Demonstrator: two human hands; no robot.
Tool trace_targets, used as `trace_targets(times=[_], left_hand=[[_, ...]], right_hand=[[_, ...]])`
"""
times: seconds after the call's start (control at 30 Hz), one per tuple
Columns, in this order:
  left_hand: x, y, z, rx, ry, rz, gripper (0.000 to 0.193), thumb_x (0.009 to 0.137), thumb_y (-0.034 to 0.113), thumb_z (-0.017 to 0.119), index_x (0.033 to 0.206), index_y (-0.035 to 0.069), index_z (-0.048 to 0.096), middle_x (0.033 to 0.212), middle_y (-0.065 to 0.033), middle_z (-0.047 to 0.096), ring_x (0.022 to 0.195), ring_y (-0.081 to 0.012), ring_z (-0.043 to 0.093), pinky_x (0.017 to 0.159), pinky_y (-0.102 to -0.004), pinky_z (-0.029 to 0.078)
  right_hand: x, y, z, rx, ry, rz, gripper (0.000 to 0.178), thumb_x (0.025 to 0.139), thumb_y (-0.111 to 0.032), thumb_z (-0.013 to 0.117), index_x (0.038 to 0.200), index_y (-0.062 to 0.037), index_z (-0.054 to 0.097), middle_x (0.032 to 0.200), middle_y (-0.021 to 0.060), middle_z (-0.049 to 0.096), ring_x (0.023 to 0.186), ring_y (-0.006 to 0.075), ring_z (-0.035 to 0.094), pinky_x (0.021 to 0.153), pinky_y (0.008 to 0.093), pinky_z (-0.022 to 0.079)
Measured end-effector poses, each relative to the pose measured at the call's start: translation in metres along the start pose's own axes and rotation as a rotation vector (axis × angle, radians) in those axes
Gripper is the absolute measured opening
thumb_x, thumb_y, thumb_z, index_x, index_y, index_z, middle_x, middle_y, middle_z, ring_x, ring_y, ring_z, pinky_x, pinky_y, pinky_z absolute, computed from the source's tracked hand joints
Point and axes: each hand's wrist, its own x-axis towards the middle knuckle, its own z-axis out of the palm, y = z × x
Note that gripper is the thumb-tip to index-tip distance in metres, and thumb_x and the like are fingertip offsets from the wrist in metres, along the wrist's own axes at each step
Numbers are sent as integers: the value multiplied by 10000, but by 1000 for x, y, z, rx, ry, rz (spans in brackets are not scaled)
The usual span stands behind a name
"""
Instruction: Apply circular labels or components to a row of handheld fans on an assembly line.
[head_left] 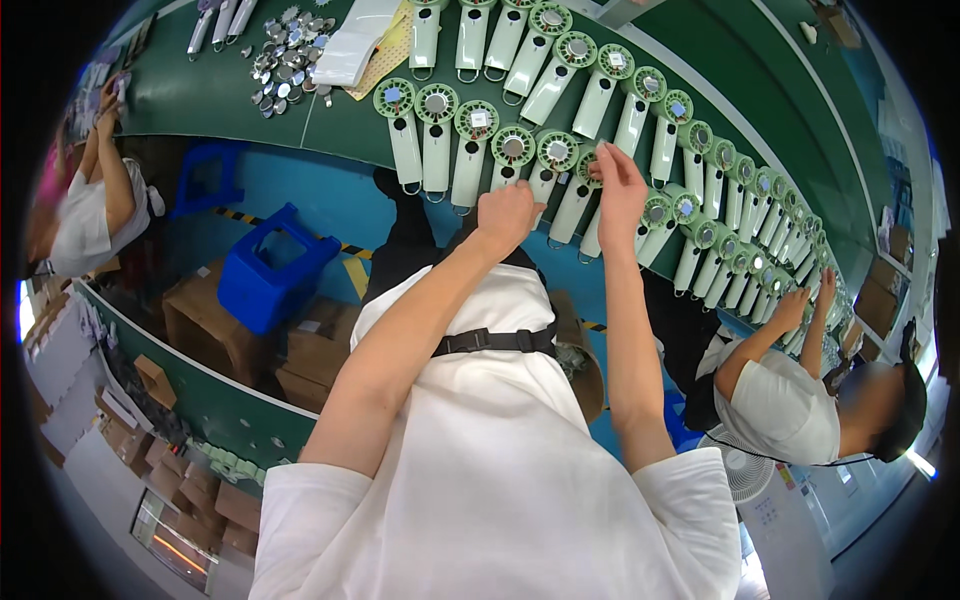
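Pale green handheld fan bodies lie in rows on the green workbench, their round heads open and facing up. My left hand is closed at the lower handle of one handheld fan, covering the handle's end. Beside it lies another fan body with a silver disc in its head. My right hand is raised over the row, its thumb and fingers drawn together at the head of a further fan body. Whatever those fingers pinch is too small or hidden to make out.
A pile of silver discs lies at the bench's far left, next to a white packet. Blue stools and cardboard boxes stand on the floor at left. Co-workers sit at right and far left.
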Motion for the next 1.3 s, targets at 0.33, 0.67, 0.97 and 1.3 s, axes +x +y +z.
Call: trace_targets(times=[0.33,0.67,0.97,1.3], left_hand=[[1,-1,-3,-22,-30,12,436,834,432,704,863,4,624,751,-201,688,726,-361,699,606,-446,558],[-6,0,-19,-43,-109,-2,385,844,353,708,911,-10,602,809,-178,691,783,-349,699,631,-435,559],[3,4,-38,-78,138,399,352,789,22,602,1137,60,564,972,-127,608,876,-308,654,660,-399,548],[37,3,-18,235,254,678,233,763,106,645,986,86,581,877,-50,586,812,-182,651,605,-297,534]], right_hand=[[-14,13,-14,678,-213,502,245,975,-246,572,1053,-20,627,1000,105,662,855,182,601,836,325,466],[-21,17,-14,667,-255,535,264,969,-273,577,1044,-23,620,992,115,654,863,196,603,833,338,469],[-43,36,-41,782,-158,601,269,968,-290,570,1025,-33,623,928,88,647,840,192,608,808,338,513],[-47,38,-51,528,-251,523,334,967,-327,531,934,-9,628,726,53,546,645,153,540,596,300,449]])
